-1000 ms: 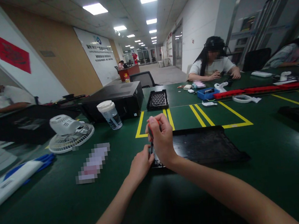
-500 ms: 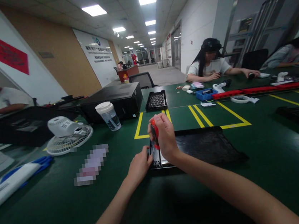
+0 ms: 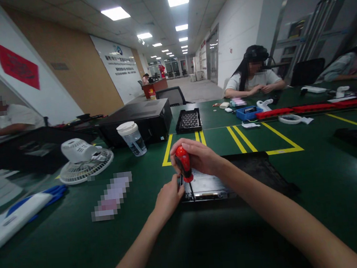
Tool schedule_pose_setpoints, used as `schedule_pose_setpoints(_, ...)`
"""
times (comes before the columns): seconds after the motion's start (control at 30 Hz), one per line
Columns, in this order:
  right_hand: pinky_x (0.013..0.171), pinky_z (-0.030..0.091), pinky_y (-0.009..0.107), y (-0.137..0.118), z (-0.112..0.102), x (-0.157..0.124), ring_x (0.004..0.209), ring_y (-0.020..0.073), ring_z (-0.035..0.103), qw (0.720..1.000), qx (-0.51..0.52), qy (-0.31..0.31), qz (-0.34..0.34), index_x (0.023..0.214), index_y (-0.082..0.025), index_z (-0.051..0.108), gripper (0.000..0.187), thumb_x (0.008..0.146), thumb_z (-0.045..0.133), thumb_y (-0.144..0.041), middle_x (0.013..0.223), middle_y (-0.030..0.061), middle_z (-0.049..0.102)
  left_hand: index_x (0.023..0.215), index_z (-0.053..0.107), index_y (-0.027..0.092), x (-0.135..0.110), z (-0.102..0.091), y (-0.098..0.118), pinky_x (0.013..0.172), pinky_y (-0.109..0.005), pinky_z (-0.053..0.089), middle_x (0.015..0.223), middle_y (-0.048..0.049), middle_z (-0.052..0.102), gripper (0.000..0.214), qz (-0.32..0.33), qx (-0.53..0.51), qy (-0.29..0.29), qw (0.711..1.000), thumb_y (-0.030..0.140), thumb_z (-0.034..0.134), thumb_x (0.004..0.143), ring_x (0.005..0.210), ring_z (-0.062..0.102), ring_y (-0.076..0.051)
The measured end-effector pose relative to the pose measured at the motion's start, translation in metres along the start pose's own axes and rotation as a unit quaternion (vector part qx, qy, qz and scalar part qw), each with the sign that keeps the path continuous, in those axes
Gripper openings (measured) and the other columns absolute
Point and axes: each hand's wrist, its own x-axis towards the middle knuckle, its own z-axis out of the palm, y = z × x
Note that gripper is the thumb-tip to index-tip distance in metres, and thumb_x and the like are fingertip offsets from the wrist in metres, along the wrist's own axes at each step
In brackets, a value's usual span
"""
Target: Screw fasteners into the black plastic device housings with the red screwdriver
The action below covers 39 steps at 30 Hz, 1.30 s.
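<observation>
My right hand (image 3: 203, 156) is closed around the red and black handle of a screwdriver (image 3: 183, 161). Its dark shaft points down to the near left corner of a flat silver metal part (image 3: 206, 184). That part lies at the left end of a long black panel (image 3: 258, 171) on the green table. My left hand (image 3: 168, 196) grips the panel's left edge, fingers closed, with the fingertips partly hidden. Whether the screwdriver tip sits in a screw is too small to make out.
A black computer case (image 3: 138, 117), a lidded cup (image 3: 133, 140) and a white fan (image 3: 84, 159) stand to the left. Ahead lies a black tray (image 3: 188, 120). A blue box (image 3: 247, 113) is farther right, near a seated co-worker (image 3: 254, 76).
My right hand has tilted back from the screwdriver, showing more of its handle and the silver part. My left hand stays at the edge. The co-worker opposite has brought both hands together.
</observation>
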Motion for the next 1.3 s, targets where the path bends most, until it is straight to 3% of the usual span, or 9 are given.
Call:
schedule_pose_setpoints(0.17,0.058,0.048,0.032,0.005,-0.019,0.016,0.065,0.0171,0.062,0.988,0.051,-0.144,0.0,0.085,-0.013,0.055,0.022,0.078,0.052,-0.033,0.082,0.0055,0.058,0.111,0.043,0.019,0.002,0.002,-0.001,0.072,-0.027,0.041,0.092,-0.0091,0.064,0.03,-0.004,0.004,-0.001,1.0,0.032,0.04,0.084,0.083,0.062,-0.021)
schedule_pose_setpoints(0.3,0.064,0.048,0.036,0.013,-0.027,0.032,0.071,0.0197,0.062,0.972,0.117,-0.202,-0.012,0.077,-0.013,0.053,0.022,0.072,0.056,-0.034,0.086,0.0066,0.06,0.118,0.038,0.021,0.003,0.003,-0.002,0.07,-0.026,0.041,0.092,-0.0083,0.064,0.037,0.003,0.007,0.002,1.0,0.033,0.04,0.084,0.082,0.062,-0.02)
schedule_pose_setpoints(0.43,0.061,0.048,0.039,0.015,-0.027,0.041,0.069,0.0239,0.062,0.956,0.158,-0.247,0.031,0.072,-0.015,0.046,0.026,0.068,0.055,-0.039,0.08,0.006,0.061,0.115,0.041,0.02,0.003,0.003,-0.003,0.068,-0.025,0.041,0.089,-0.0078,0.064,0.033,0.008,0.009,0.0,1.0,0.033,0.039,0.084,0.078,0.062,-0.019)
schedule_pose_setpoints(0.57,0.051,0.048,0.039,0.014,-0.025,0.045,0.06,0.0235,0.062,0.946,0.176,-0.264,0.071,0.074,-0.017,0.043,0.022,0.07,0.048,-0.038,0.077,0.0057,0.061,0.109,0.044,0.018,0.005,0.005,-0.004,0.067,-0.025,0.041,0.086,-0.0077,0.064,0.029,0.004,0.015,-0.003,1.0,0.033,0.039,0.084,0.076,0.062,-0.019)
schedule_pose_setpoints(0.77,0.031,0.035,0.023,0.021,-0.024,0.048,0.036,0.0128,0.049,0.939,0.188,-0.283,0.056,0.071,-0.015,0.048,0.02,0.072,0.039,-0.032,0.063,0.0035,0.059,0.111,0.041,0.019,0.006,0.007,-0.007,0.064,-0.026,0.04,0.082,-0.0066,0.064,0.031,0.011,0.028,0.01,0.999,0.034,0.039,0.084,0.075,0.062,-0.021)
schedule_pose_setpoints(1.03,0.031,0.031,0.019,0.025,-0.021,0.046,0.034,0.0081,0.042,0.929,0.217,-0.292,0.064,0.063,-0.013,0.052,0.024,0.072,0.039,-0.031,0.051,-0.0009,0.048,0.108,0.042,0.018,0.006,0.007,-0.007,0.061,-0.026,0.038,0.083,-0.0077,0.064,0.028,0.009,0.045,0.012,0.999,0.034,0.037,0.085,0.075,0.062,-0.022)
schedule_pose_setpoints(1.3,0.032,0.029,0.016,0.025,-0.019,0.042,0.033,0.0049,0.038,0.946,0.193,-0.255,0.042,0.066,-0.012,0.052,0.028,0.079,0.038,-0.033,0.051,-0.0035,0.045,0.105,0.043,0.018,0.006,0.007,-0.007,0.064,-0.027,0.04,0.082,-0.007,0.064,0.027,0.01,0.036,0.009,0.999,0.034,0.038,0.084,0.076,0.063,-0.022)
